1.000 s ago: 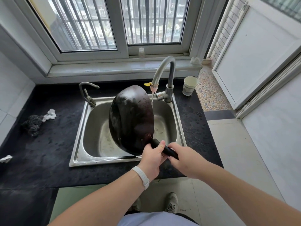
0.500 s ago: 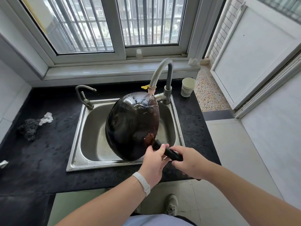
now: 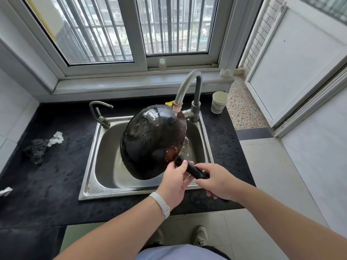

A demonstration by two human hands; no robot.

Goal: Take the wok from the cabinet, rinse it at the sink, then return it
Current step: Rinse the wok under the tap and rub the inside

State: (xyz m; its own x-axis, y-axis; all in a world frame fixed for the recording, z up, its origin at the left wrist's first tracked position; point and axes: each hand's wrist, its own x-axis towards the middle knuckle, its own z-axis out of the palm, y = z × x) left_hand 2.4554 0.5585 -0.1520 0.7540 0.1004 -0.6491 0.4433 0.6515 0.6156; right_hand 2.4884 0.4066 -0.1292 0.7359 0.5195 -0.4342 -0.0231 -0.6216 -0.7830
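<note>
Change: the wok [image 3: 152,139] has swung so that more of its dark underside faces the camera, and its far rim has come up under the faucet [image 3: 187,85] spout.
Water: the stream [image 3: 185,145] strikes the upper rim and runs off the wok's right edge into the basin.
Sink [image 3: 90,166]: steel basin set in the black countertop [image 3: 47,194]; the wok's lower part hangs inside it, and the floor of the basin is wet.
Paper cup [image 3: 219,102]: upright on the counter just right of the faucet; contents cannot be made out.
Wok position: held over the sink, tipped on edge, hollow side turned away.
Long axis: from the handle [image 3: 191,168] at the sink's front right, up and back to the rim beneath the spout; the handle points toward the person.
Left hand [image 3: 174,182]: fingers wrapped round the handle next to the wok.
Right hand [image 3: 217,182]: fingers curled round the handle's outer end.
Counter, left: a dark scrubber [image 3: 36,151] beside a crumpled white scrap.
</note>
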